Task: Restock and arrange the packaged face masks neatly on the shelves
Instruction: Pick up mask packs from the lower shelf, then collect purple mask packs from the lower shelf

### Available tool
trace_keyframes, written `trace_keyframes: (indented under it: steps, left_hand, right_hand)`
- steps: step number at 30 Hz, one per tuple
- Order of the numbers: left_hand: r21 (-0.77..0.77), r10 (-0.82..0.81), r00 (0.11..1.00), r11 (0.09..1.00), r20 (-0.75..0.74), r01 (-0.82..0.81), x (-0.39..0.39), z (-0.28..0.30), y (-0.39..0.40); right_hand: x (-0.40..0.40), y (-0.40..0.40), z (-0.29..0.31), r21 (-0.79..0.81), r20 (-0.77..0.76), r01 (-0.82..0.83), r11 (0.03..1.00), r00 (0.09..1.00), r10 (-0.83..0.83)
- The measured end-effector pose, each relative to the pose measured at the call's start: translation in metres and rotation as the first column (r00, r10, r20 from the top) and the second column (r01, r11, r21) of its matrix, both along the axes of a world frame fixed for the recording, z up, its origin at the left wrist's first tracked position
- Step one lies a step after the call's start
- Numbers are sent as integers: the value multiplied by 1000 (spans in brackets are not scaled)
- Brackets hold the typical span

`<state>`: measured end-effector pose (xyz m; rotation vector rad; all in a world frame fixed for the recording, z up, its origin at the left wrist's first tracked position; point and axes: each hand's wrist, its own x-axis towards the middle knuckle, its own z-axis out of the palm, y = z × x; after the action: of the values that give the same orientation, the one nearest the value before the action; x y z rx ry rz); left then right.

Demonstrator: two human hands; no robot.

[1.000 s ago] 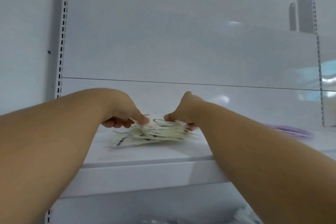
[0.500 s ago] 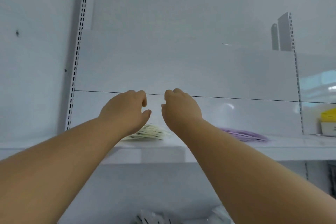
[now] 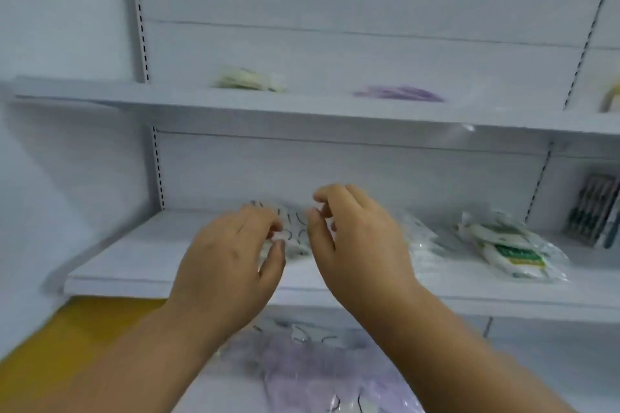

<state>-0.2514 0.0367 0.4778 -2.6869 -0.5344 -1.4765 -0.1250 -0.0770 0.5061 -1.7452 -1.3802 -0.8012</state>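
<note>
- Middle shelf [image 3: 141, 245]: carries the patterned mask packets [image 3: 295, 231], between both hands.
- Right hand [image 3: 359, 245]: above packets, fingers loosely curled, empty.
- Left hand [image 3: 231, 261]: fingertips at packets; grip cannot be determined.

A single head-worn view faces a white metal shelving unit [image 3: 335, 111] head-on and close — the middle shelf board [image 3: 134, 265] sits within arm's reach, seen slightly from above, the upper shelf board [image 3: 100, 90] near eye level. The frame is motion-blurred — no second view.
</note>
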Motion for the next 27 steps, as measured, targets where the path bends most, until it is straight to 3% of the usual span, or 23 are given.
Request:
trace_keyframes:
  steps: [2, 9, 20, 22, 24, 25, 27]
  left_hand:
    - [-80, -16, 1000, 997, -22, 14, -4, -39, -20]
    - [-400, -109, 945, 916, -307, -24, -16, -173, -32]
    - [-615, -208, 881, 780, -424, -112, -29, -289, 26]
    - [-697, -231, 890, 706, -392, -124, -18, -306, 31]
    - [-807, -247, 906, 571, -343, -150, -2, -324, 36]
    - [-866, -250, 913, 466, -322, -178, 9, -334, 40]
    - [-959, -221, 939, 158, -265, -234, 36, -353, 52]
  right_hand:
    - [-5, -14, -42, -47, -61, -32, 998, 998, 29]
    - [-21, -23, -173, -190, -284, -53, 980, 959, -3]
    - [-30, 24, -297, -422, -474, -33, 906, 860, -190]
    - [-17, 31, -316, -461, -490, -44, 886, 846, -213]
    - [2, 42, -337, -501, -525, -73, 863, 818, -236]
    - [14, 48, -348, -522, -539, -87, 848, 805, -249]
    - [39, 63, -373, -570, -566, -136, 810, 780, -268]
